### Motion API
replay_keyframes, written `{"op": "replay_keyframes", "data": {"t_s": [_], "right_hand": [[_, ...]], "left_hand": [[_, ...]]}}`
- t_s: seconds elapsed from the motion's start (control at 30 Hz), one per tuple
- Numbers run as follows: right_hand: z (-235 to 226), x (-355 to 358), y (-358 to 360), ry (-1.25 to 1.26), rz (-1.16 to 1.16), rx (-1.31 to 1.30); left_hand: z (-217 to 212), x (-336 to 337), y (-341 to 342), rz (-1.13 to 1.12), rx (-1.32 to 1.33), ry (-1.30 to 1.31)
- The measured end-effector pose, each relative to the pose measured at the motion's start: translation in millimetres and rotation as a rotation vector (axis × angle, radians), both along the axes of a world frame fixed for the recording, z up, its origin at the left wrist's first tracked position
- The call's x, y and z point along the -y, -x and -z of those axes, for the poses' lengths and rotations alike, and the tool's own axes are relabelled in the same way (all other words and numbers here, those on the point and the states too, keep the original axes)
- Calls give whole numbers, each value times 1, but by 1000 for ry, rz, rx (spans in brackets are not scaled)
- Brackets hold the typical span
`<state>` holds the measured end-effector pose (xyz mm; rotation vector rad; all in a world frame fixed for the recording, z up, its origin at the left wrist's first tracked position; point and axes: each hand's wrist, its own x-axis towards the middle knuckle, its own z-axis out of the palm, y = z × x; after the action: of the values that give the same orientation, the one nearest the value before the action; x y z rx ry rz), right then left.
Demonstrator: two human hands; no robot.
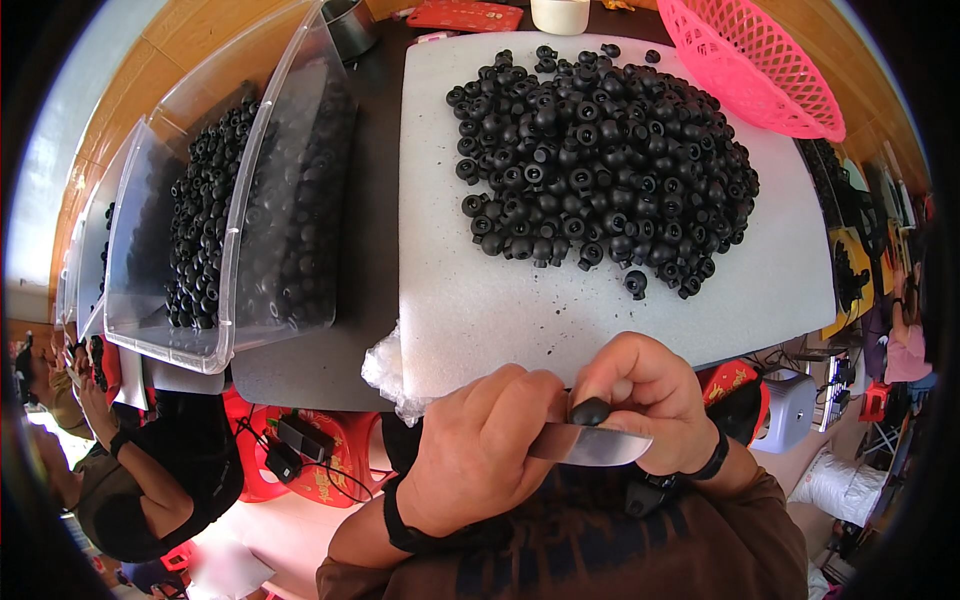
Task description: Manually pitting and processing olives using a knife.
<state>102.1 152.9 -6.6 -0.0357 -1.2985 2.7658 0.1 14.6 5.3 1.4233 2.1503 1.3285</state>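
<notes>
My left hand (485, 450) is closed around the handle of a knife (590, 446). Its bare blade points right, below the fingers of my right hand. Between thumb and fingers, my right hand (655, 395) pinches a small black ball-shaped part (590, 411) close above the blade; whether the edge touches it I cannot tell. Both hands are at the near edge of a white foam mat (440, 290). Farther back on the mat lies a big pile of similar black parts (610, 160), round with a hole and a short stub, resembling cord locks. One black part (635, 284) sits at the pile's near edge.
Left of the mat stands a clear plastic bin (225, 345) holding many black parts. A pink mesh basket (765, 75) leans at the back right, near a white cup (560, 15). Crumpled clear plastic (388, 372) hangs by the mat's near-left corner. Another person (140, 480) works at far left.
</notes>
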Motion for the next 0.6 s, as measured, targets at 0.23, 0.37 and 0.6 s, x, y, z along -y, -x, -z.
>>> {"op": "replay_keyframes", "data": {"t_s": [0.23,0.37,0.6], "right_hand": [[-1,5,-10,-117,-17,-130],[1,6,-6,-28,-10,-88],[9,1,-5,36,-7,-80]], "left_hand": [[10,-5,5,-280,-48,135],[-5,-2,3,-296,83,102],[-3,14,-2,-38,785,-105]]}}
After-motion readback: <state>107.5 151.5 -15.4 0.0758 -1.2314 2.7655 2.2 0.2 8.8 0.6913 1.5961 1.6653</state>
